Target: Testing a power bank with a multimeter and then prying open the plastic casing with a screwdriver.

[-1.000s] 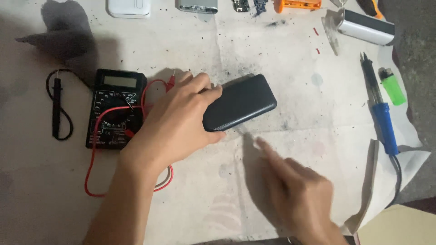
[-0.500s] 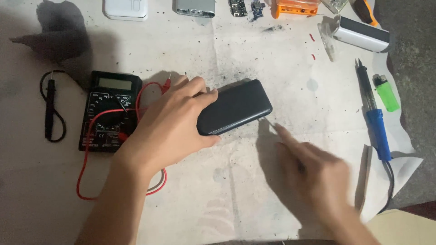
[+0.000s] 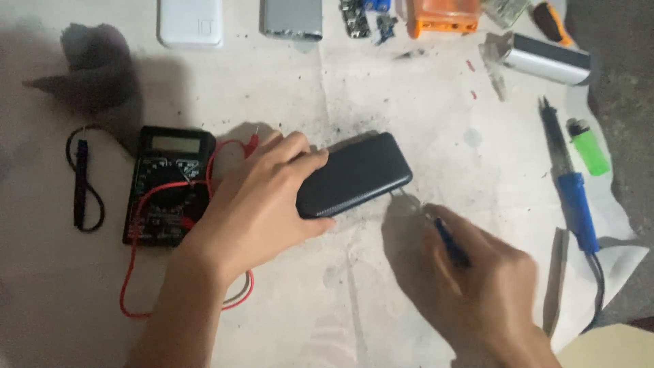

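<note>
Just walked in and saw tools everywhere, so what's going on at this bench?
A person steadies a black slab-shaped device on a stained sheet with the left hand. The right hand holds a blue-handled tool, its thin tip at the device's right end; the hand is blurred. A black multimeter with red leads lies to the left, a blue soldering iron and green lighter to the right.

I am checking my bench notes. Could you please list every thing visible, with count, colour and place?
black flat rectangular case: 1, black, centre
slim blue-handled tool: 1, blue, tip near case edge
black multimeter with red leads: 1, left
black strap: 1, far left
blue soldering iron: 1, right
green lighter: 1, right
white box: 1, top
grey box: 1, top
orange box: 1, top
left hand: on case
right hand: holding tool
</note>
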